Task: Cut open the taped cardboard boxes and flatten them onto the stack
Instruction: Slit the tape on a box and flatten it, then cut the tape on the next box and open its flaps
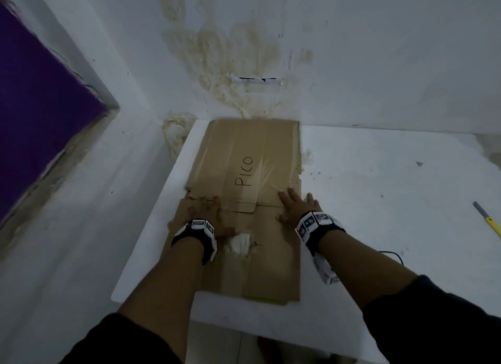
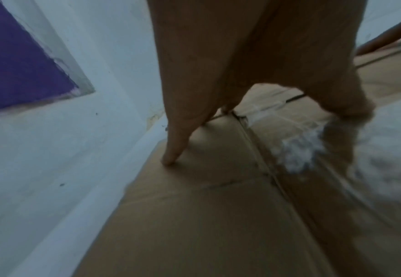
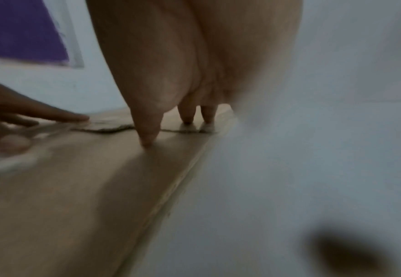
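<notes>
1. Two hands pressed down on flattened cardboard (image 1: pixel 252 174) that lay along the left side of a white table (image 1: pixel 379 187), its far edge at the table's back edge against the wall.
2. Only the head view showed the whole sheet: "PICO" handwritten on the upper piece, a torn white patch (image 1: pixel 240 244) near the left wrist, and a second, lower piece (image 1: pixel 271 268) reaching toward the table's front edge.
3. That view alone also caught a yellow-handled cutter (image 1: pixel 488 220) lying at the table's right edge, well apart from the cardboard, and a purple panel (image 1: pixel 40 106) set in the wall on the left.
4. The left hand (image 1: pixel 208 212) lay flat with fingers spread on the cardboard's left part; the left wrist view added that a fingertip (image 2: pixel 168 161) touched the board near its left edge, beside a crease and the white torn patch (image 2: pixel 296 153).
5. The right hand (image 1: pixel 295 203) lay flat too, fingers straight, at the cardboard's right edge; the right wrist view showed its fingertips (image 3: pixel 147 142) pressing the board just inside that edge, with bare table to the right.
6. The right wrist view also showed the other hand's fingers (image 3: pixel 52 114) resting across a torn seam.
7. No box stood unflattened in any view; the sheets held nothing.
</notes>
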